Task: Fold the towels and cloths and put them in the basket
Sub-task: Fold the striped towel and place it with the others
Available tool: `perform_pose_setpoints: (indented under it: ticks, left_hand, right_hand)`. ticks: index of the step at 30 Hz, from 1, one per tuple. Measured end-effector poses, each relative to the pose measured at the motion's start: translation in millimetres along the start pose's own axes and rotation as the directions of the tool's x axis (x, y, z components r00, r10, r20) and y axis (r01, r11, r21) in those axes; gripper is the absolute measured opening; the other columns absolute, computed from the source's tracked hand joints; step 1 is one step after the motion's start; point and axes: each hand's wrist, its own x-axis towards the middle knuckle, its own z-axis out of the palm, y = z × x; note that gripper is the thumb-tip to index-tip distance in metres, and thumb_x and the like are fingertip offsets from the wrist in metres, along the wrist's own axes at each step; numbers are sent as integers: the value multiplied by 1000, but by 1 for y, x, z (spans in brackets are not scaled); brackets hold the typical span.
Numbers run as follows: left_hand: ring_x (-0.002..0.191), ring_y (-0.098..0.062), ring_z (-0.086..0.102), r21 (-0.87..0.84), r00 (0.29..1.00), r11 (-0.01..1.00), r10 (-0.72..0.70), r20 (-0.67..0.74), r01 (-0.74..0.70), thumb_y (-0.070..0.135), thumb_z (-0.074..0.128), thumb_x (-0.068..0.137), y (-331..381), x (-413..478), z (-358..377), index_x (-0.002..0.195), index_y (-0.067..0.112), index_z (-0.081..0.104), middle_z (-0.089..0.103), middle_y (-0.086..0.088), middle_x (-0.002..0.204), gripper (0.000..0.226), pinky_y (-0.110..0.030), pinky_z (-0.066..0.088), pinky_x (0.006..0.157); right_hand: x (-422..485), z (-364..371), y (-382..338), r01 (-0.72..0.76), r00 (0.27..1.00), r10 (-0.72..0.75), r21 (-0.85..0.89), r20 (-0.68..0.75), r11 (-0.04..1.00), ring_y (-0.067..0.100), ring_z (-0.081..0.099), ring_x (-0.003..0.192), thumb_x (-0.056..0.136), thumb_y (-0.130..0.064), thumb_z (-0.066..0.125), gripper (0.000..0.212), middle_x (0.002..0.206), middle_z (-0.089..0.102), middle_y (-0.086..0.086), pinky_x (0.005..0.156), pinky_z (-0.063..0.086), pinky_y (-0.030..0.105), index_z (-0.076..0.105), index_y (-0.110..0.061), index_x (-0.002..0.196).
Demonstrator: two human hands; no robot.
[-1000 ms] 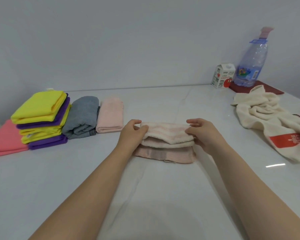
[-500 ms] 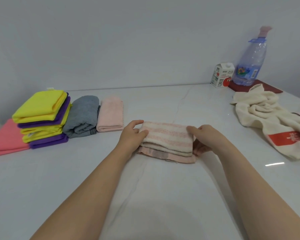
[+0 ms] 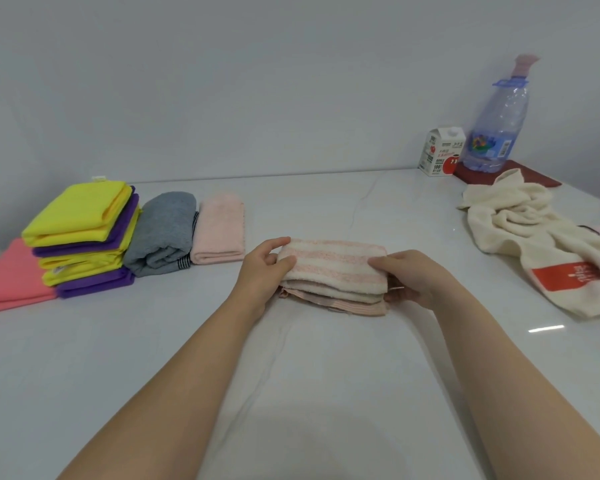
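Mid-table, folded pink-striped towel lies flat; my left hand pinches its left end, thumb on top; my right hand grips its right end, fingers curled under; far left, folded cloth stack, grey towel, pink towel; right, crumpled cream towel.

Bare white tabletop is open at 6 and 12 o'clock around the central folded pink-striped towel. 9–10 o'clock blocked by stacked yellow and purple cloths, rolled grey towel and folded pale pink towel, packed side by side. 2–3 o'clock: crumpled cream towel with red patch. 1 o'clock: white juice carton, clear plastic bottle.
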Motion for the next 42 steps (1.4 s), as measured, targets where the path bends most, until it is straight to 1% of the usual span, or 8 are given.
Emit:
perform_pose_setpoints:
  ticks: [2, 8, 15, 20, 24, 30, 34, 42]
  left_hand:
    - [94, -26, 65, 77, 1000, 997, 31, 8, -31, 7, 64, 86, -2, 1, -1, 107, 30, 66, 67, -19, 103, 31, -39, 52, 92]
    - [64, -9, 48, 484, 990, 864, 136, 35, -136, 14, 58, 87, -2, 1, -1, 114, 31, 59, 49, 6, 70, 33, -20, 37, 61]
    - [94, -18, 52, 851, 967, 461, 153, 204, -253, 26, 54, 86, 8, -1, -6, 128, 30, 52, 51, 8, 88, 42, -30, 43, 79]
    - [131, -21, 31, 883, 851, 147, 377, 366, -445, 32, 41, 97, 22, 11, 21, 134, 24, 50, 44, 1, 138, 39, -35, 27, 105]
    - [147, -18, -3, 852, 848, 17, 111, 518, -523, 43, 21, 101, -1, 14, 38, 152, 26, 9, 5, 3, 160, 55, -45, 1, 119]
    - [146, -14, -11, 853, 851, 23, 87, 518, -522, 48, 16, 100, -16, 21, 31, 151, 32, -2, -5, 10, 160, 57, -47, -6, 118]
    - [145, -9, -11, 814, 816, 57, 73, 574, -578, 46, 21, 100, -12, 31, 19, 151, 35, 1, -5, 15, 159, 55, -46, -6, 118]
    - [145, -7, -10, 776, 775, 32, 87, 626, -630, 45, 21, 101, -11, 35, 8, 150, 36, 0, -6, 15, 158, 55, -44, -5, 119]
  right_hand:
    - [0, 2, -1, 8, 999, -10, -67, -32, 998, 22, 58, 58, 91, -21, 60, 21, 72, 64, 13, 55, 51, 29, 66, -1, 86]
    - [-2, 7, 1, 15, 992, -62, -381, -112, 924, 8, 50, 28, 92, -21, 58, 29, 33, 52, -3, 35, 39, 12, 58, -8, 67]
    - [-1, 9, 1, 0, 994, -59, -532, -93, 847, 14, 52, 36, 86, -20, 61, 30, 42, 55, 5, 43, 42, 17, 49, -9, 61]
    - [2, 13, 2, 3, 991, -82, -602, -104, 799, 16, 49, 40, 85, -19, 62, 32, 47, 54, 7, 47, 42, 23, 48, -9, 58]
    - [3, 10, 2, 6, 994, -66, -577, -84, 817, 15, 50, 42, 85, -19, 62, 23, 51, 56, 5, 44, 41, 20, 56, -8, 66]
    - [8, -16, 6, 120, 990, -137, -315, -33, 941, 15, 50, 61, 92, -13, 53, 21, 73, 60, 3, 58, 41, 24, 66, -9, 76]
    - [16, -21, 16, 257, 937, -336, -464, -97, 848, 8, 52, 71, 84, -7, 65, 21, 97, 60, -1, 62, 40, 13, 61, -19, 100]
    - [30, 2, 24, 399, 863, -479, -368, -159, 840, 3, 61, 69, 78, -2, 60, 21, 75, 70, -11, 67, 46, 15, 73, -20, 78]
